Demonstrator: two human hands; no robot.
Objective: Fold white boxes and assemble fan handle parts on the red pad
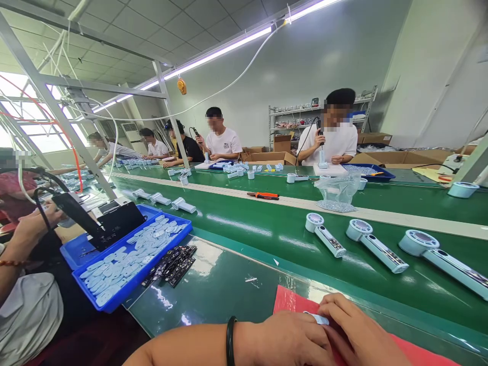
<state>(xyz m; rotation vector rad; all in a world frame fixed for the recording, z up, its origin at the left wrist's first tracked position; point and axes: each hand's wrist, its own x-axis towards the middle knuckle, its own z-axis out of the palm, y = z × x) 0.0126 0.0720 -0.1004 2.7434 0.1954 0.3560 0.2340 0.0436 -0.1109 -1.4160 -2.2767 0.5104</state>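
Note:
Low in the view, my left hand (292,338), with a black bangle at the wrist, is curled over a light-blue plastic part (319,319). Only a small edge of that part shows between my hands, so its full shape is hidden. From the other side, my right hand (362,330) closes its bent fingers on the same part. Both hands rest over a red mat (292,300) at the bench edge. Beyond them, handheld fans (377,249) with round heads and bare circuit boards in their handles lie on the green conveyor belt (244,244).
Left of my hands are black circuit boards (177,267) and a blue tray (183,231) of light-blue plastic pieces. Orange-handled pliers (267,195) and a clear bag (339,190) lie farther off. Several co-workers sit around the line; one person's arm (26,239) is at left.

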